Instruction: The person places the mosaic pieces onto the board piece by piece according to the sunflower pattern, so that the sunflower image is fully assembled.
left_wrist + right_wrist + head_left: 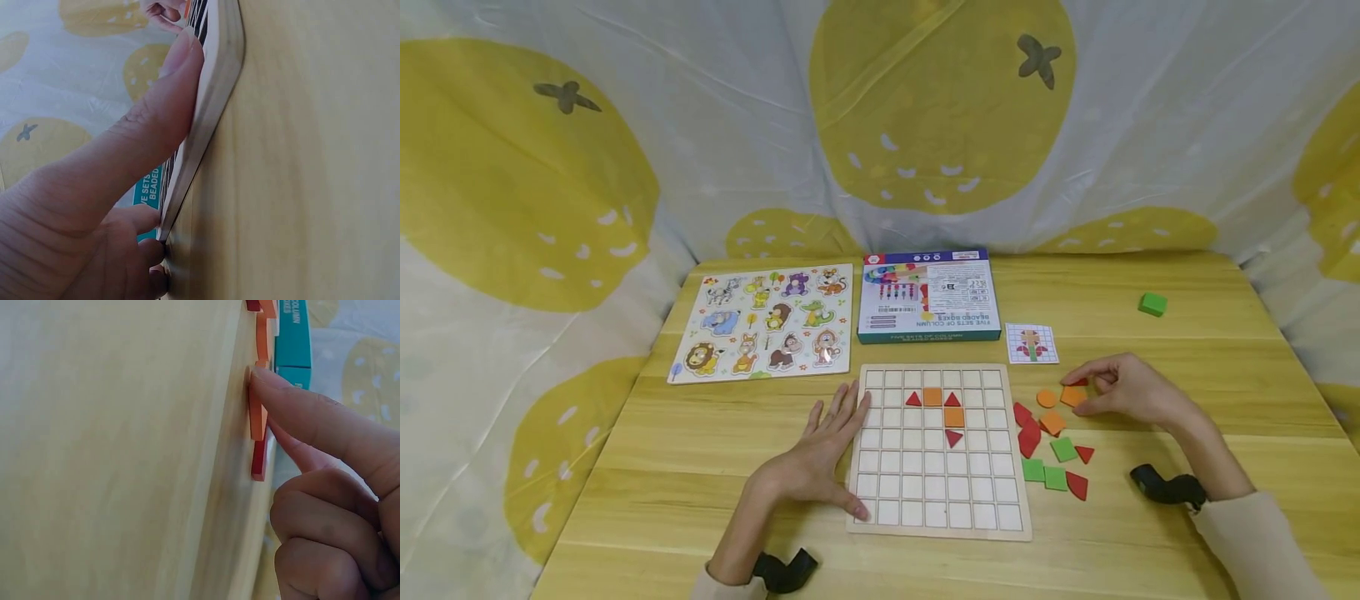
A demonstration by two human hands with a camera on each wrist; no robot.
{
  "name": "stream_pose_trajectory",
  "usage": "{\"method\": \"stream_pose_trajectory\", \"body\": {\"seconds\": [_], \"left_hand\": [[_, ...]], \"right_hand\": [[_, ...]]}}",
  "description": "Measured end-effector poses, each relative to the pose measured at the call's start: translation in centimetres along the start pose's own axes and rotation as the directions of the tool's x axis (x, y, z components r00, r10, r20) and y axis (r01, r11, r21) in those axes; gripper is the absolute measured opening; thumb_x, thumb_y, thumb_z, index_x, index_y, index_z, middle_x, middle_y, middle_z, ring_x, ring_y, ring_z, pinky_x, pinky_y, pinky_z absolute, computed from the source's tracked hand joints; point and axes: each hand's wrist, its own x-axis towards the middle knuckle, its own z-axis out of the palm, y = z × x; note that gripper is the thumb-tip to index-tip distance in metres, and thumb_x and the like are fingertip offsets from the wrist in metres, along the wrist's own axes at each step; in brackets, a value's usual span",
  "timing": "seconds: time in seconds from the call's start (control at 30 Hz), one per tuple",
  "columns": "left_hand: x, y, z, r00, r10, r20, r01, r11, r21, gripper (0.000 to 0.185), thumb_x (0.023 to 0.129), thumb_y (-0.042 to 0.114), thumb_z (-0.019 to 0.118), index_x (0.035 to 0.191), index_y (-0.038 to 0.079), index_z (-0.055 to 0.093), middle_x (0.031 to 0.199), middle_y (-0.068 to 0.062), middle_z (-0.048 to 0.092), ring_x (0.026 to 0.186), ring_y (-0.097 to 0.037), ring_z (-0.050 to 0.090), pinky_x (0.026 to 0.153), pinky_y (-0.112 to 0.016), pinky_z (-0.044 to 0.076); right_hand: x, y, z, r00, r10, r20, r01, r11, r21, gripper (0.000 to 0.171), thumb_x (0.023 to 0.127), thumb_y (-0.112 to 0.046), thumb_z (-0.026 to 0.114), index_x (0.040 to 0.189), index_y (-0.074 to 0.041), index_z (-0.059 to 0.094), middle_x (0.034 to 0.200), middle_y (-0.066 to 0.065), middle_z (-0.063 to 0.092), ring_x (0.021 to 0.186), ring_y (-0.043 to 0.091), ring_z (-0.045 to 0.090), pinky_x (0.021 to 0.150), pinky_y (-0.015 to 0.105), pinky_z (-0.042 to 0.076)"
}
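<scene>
Grid board (pixel 938 454) lies flat on the table (pixel 662 467), steadied by your left hand (pixel 820 458), fingers spread flat against its left edge. Your right hand (pixel 1123 390) pinches an orange tile (pixel 1072 396) among loose pieces just right of the board, apparently to lift it

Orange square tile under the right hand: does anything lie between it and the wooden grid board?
Yes. The orange round tile and red tiles lie between the orange square tile, touched by the right hand, and the wooden grid board.

place: looking like a kids' play corner set up for recording
backdrop: lemon-print sheet (pixel 700 125) hanging all around
table: wooden table (pixel 1150 517) carrying an animal puzzle (pixel 765 322), toy box (pixel 928 296), grid board (pixel 937 450)
</scene>
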Motion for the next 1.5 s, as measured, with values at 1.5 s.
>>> {"method": "stream_pose_trajectory", "body": {"seconds": [1.5], "left_hand": [[-0.2, -0.1, 0.4, 1.000, -0.006, 0.006, 0.006, 1.000, -0.001, 0.152, 0.061, 0.055, 0.095, 0.166, 0.008, -0.004, 0.172, -0.014, -0.022, 0.160, -0.037, -0.019, 0.128, -0.066, -0.009]], "right_hand": [[0.4, 0.1, 1.0, 1.000, 0.021, -0.024, -0.020, 0.999, 0.027, 0.039, 0.083, -0.015, 0.086, 0.117, 0.000, 0.075, 0.068, -0.004, 0.024, 0.061, 0.009, 0.026, 0.053, 0.026, 0.023]]}}
